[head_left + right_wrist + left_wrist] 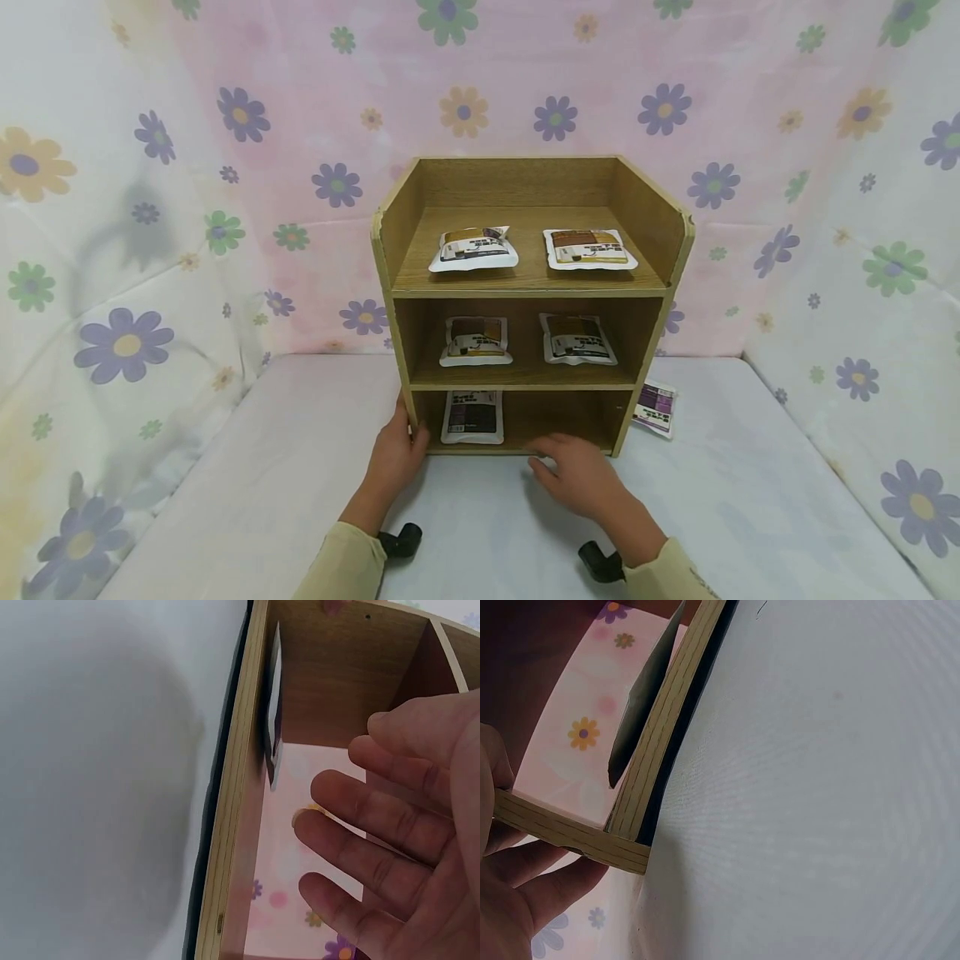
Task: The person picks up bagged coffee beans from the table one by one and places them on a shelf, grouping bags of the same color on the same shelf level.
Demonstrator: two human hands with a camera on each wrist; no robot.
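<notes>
A small three-tier wooden shelf (525, 293) stands on the white-covered table. My left hand (397, 450) grips the lower edge of its left side panel (570, 832), thumb on the inner side and fingers behind the outer side. In the bottom compartment, a white packet with a dark label (472, 417) lies at the left. My right hand (573, 475) is in front of that compartment's right half, fingers slightly bent and apart, holding nothing. The right wrist view shows its fingers (367, 840) over the opening, away from the packet (275, 712).
White pouches sit above: a left one (474, 250) and right one (590, 250) on top, a left one (476, 342) and right one (577, 340) in the middle. A purple-labelled packet (656, 408) lies by the shelf's right side. Flowered cloth (517, 75) hangs behind.
</notes>
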